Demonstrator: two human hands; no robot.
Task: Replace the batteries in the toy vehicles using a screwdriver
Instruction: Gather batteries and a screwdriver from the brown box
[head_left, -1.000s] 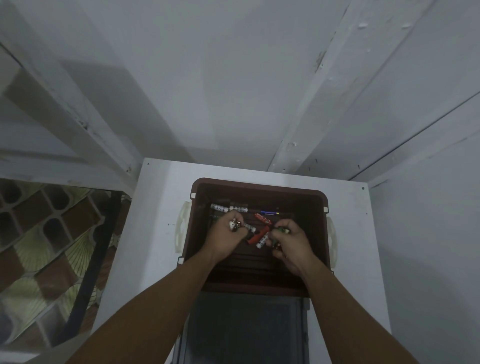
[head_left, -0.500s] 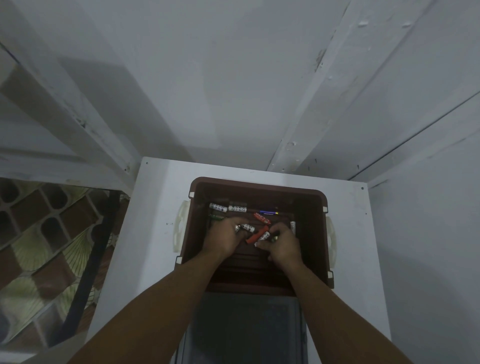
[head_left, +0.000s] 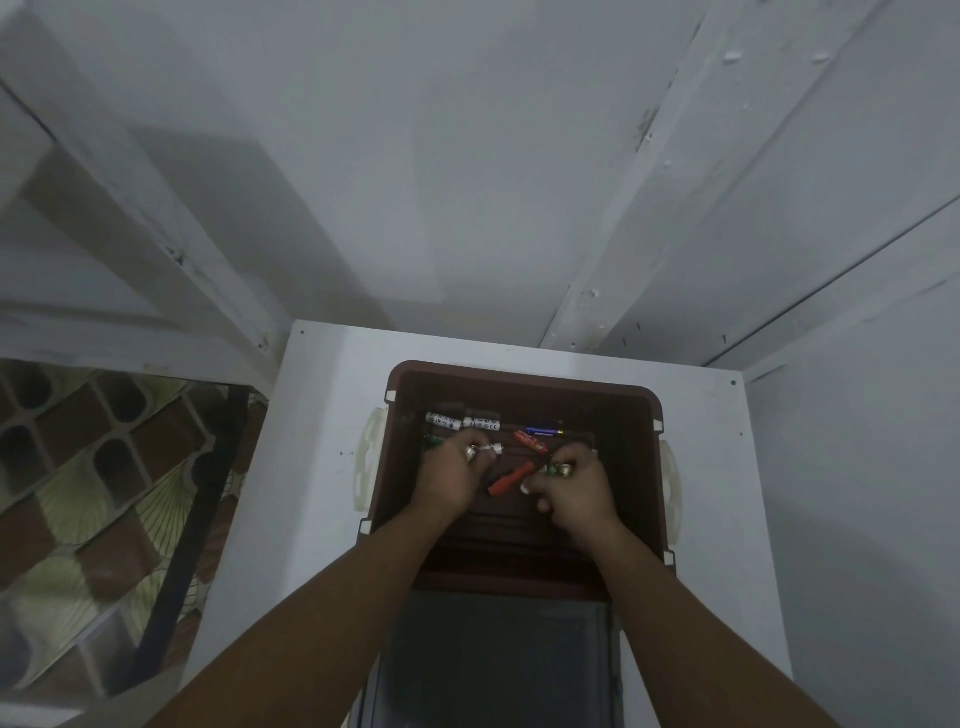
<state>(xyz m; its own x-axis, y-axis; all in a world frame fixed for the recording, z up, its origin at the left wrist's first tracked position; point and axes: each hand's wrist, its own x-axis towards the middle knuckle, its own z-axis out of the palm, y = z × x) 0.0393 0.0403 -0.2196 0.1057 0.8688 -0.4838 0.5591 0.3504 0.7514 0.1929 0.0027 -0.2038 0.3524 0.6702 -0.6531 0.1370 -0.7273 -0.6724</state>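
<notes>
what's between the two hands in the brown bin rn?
Head view: a red-handled tool, probably the screwdriver, lies slantwise on the bin floor between the left hand, gripping a white battery, and the right hand, gripping a green battery.

This looks like a room in a home. A small white desk (head_left: 311, 426) stands tight in a corner, with plain white painted walls (head_left: 467, 182) behind it and to its right. The paint is chipped in spots. The tiled floor (head_left: 88, 499) to the left is brown and green with a fan pattern. On the desk sits a brown plastic tub (head_left: 524, 375) with loose batteries (head_left: 444, 420) inside.
</notes>
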